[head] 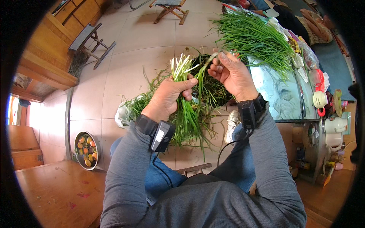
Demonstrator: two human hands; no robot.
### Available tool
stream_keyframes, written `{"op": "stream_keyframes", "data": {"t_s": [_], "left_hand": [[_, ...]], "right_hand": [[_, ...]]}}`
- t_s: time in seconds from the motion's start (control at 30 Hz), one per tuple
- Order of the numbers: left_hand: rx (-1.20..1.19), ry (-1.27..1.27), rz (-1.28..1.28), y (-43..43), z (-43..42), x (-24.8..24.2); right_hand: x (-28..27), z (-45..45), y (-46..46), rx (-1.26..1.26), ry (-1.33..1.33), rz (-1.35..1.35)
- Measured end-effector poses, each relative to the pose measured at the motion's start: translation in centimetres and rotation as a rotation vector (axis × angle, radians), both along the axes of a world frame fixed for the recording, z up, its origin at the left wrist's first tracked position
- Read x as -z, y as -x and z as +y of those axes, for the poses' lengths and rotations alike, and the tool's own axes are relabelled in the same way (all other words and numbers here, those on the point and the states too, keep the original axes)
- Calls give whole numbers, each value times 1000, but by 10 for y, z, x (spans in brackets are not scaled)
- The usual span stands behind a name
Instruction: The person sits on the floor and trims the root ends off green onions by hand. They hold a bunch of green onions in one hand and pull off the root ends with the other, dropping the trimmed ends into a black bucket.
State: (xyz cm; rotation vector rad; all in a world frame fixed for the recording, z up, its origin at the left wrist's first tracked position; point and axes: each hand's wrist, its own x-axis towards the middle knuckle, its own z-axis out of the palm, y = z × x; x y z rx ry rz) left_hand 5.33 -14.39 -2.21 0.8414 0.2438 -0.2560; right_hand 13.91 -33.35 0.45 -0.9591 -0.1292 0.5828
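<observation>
My left hand [174, 95] is closed around a bunch of green chives [186, 114], with the pale stem ends up and the leaves hanging down. Just to its right, my right hand [229, 71] pinches the stem end of a few more chives [206, 67] between thumb and fingers; their leaves droop beside the bunch. Below both hands, loose leaves and trimmings [214, 91] lie in and around a dark container or bag, whose exact shape is hidden. A large pile of long green chives [253, 40] rests on the table to the right.
The glass-topped table [278, 99] at right also holds a knife [302, 99], cups and bags. A white plastic bag [122, 115] lies on the floor at left. Farther left are a metal bowl of orange fruit [86, 150] and a folding stool [91, 42]. Another person's hand [312, 22] shows at upper right.
</observation>
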Motion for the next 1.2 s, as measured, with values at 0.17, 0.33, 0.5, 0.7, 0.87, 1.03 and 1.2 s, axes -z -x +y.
{"op": "stream_keyframes", "data": {"t_s": [0.17,0.33,0.5,0.7,0.87,1.03,1.2], "left_hand": [[-33,-47,-18,-1,0,3],[-32,-77,-12,2,9,6],[-108,-206,-46,5,12,8],[-180,-359,-113,7,1,9],[-217,-425,-100,9,3,7],[-217,-454,-94,12,12,10],[-193,-411,-78,13,20,13]], "right_hand": [[14,10,14,-213,256,17],[5,0,-2,9,444,-276],[-8,-9,-5,154,198,-194],[12,32,26,-87,597,-402],[1,14,13,-17,788,-544],[-22,-20,-14,451,418,-539],[-19,-25,-32,482,1294,-980]]}}
